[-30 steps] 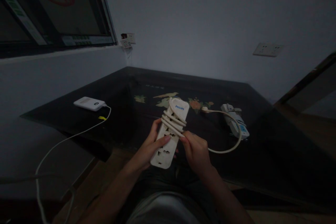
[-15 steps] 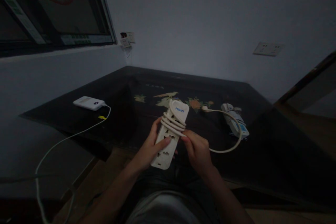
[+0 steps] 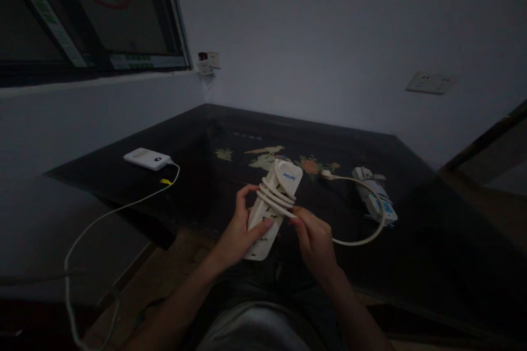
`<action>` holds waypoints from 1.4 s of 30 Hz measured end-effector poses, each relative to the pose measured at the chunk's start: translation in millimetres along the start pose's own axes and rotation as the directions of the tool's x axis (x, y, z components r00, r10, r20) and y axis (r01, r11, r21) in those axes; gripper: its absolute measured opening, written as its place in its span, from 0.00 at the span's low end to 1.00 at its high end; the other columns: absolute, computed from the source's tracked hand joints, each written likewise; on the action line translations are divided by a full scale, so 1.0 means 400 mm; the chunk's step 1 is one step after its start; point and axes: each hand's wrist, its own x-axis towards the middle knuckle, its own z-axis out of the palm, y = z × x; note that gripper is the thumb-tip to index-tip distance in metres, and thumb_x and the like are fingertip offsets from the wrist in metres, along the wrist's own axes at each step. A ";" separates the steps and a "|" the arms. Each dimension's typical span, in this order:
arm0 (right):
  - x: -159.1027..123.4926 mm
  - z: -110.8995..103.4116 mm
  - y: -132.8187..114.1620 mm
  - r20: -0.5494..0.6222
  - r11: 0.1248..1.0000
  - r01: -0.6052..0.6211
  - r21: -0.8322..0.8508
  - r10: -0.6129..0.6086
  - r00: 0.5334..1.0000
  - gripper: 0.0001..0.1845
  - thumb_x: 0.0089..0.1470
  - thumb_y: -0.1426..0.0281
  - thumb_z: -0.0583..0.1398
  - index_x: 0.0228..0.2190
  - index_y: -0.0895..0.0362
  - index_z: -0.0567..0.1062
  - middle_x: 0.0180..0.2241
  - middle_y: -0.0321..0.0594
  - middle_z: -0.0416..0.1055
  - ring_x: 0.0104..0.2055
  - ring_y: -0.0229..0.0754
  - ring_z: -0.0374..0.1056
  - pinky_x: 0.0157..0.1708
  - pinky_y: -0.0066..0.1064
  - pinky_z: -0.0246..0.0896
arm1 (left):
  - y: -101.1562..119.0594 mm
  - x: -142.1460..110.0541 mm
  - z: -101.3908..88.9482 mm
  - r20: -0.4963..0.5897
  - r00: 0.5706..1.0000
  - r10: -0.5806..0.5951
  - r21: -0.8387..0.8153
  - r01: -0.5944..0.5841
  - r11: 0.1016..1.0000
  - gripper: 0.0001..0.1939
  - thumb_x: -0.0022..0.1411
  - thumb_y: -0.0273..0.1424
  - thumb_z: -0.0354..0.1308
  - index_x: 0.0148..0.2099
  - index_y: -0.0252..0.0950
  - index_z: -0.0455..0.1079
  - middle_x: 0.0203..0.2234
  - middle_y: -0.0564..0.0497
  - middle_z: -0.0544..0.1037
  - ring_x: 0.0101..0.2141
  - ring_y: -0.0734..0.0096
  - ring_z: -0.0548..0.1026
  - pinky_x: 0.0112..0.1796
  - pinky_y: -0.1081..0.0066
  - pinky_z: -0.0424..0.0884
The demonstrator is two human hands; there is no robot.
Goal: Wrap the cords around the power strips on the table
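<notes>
A white power strip point(image 3: 259, 244) marked PHILIPS is tilted in front of me, its far end leaning right. My left hand point(image 3: 242, 230) grips its near half, thumb across the sockets and fingers round the left side. Several turns of its white power cord point(image 3: 276, 197) wrap around the middle. At the strip's right edge, my right hand point(image 3: 315, 236) pinches the cord. From there the cord loops out to the right, and its plug point(image 3: 327, 174) rests on the dark table point(image 3: 185, 137).
A second power strip point(image 3: 374, 197), bound with its cord, lies at the table's right. On the left is a white power bank-like device point(image 3: 147, 158) with a cable point(image 3: 119, 209) hanging over the edge. Wall sockets point(image 3: 430, 83) are on the back wall, a window point(image 3: 102, 11) at upper left.
The whole view has shifted slightly, so things appear farther right. Both hands keep their hold on the strip and cord; my left index finger is now bent up against the cord turns.
</notes>
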 end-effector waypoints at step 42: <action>0.073 -0.032 -0.036 -0.064 0.979 -0.128 0.158 0.139 0.988 0.13 0.57 0.71 0.54 0.22 0.57 0.72 0.21 0.36 0.71 0.24 0.37 0.65 0.24 0.26 0.57 | -0.063 0.011 0.010 -0.042 0.984 -0.171 -0.074 0.168 0.983 0.35 0.55 0.40 0.63 0.59 0.42 0.50 0.32 0.51 0.75 0.29 0.65 0.77 0.28 0.71 0.71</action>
